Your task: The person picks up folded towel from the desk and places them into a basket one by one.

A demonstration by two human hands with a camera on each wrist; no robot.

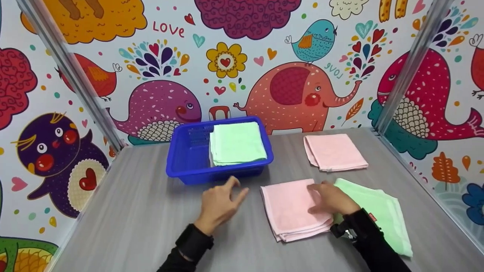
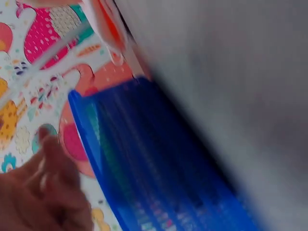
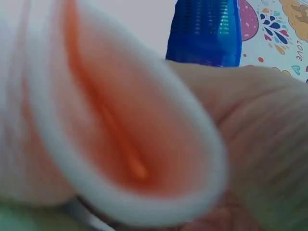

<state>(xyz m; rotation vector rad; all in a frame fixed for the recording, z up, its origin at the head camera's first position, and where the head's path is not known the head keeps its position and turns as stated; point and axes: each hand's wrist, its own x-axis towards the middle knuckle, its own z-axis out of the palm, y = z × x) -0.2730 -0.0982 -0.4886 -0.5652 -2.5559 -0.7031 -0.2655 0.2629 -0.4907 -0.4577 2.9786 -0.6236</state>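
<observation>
My left hand (image 1: 221,202) is above the table in front of the blue basket (image 1: 219,172), thumb and index finger apart, holding nothing. In the left wrist view its fingers (image 2: 57,183) show beside the basket wall (image 2: 159,159). My right hand (image 1: 332,198) lies over the right side of a folded pink towel (image 1: 287,211), with index fingertip and thumb spread on its top. That towel's folded end (image 3: 144,144) fills much of the right wrist view and hides the other fingers. An unfolded-looking light green towel (image 1: 382,219) lies under the right forearm.
A stack of folded light green towels (image 1: 240,143) sits in the basket's right half. Another folded pink towel (image 1: 336,151) lies at the back right. Patterned panels (image 1: 227,98) enclose the grey table (image 1: 132,211) at the back and both sides.
</observation>
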